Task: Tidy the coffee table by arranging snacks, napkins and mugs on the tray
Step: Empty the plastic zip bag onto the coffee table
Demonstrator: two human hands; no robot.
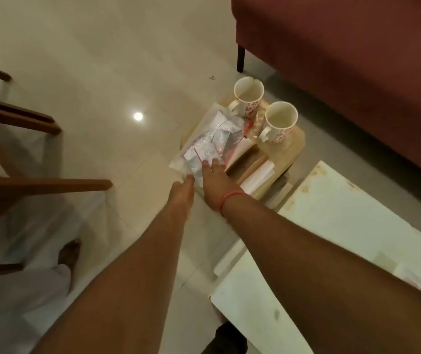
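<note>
Both bare forearms reach over my white table [357, 226]; the wooden tray [284, 155] carries two floral mugs [249, 99], folded napkins [256, 178], crinkly plastic snack bag [204, 146]. Right hand [215, 183] lies flat, fingers spread, on it; left hand [181, 198] pinches its edge.

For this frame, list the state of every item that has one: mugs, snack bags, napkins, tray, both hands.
Far white floral mug: upright, on tray, looks empty.
Near white floral mug: upright, on tray, looks empty.
Clear plastic snack bags: lying on tray's left side.
White folded napkins: lying on tray.
Wooden tray: loaded.
Left hand: touching bags' edge.
Right hand: fingers resting on bags.
</note>
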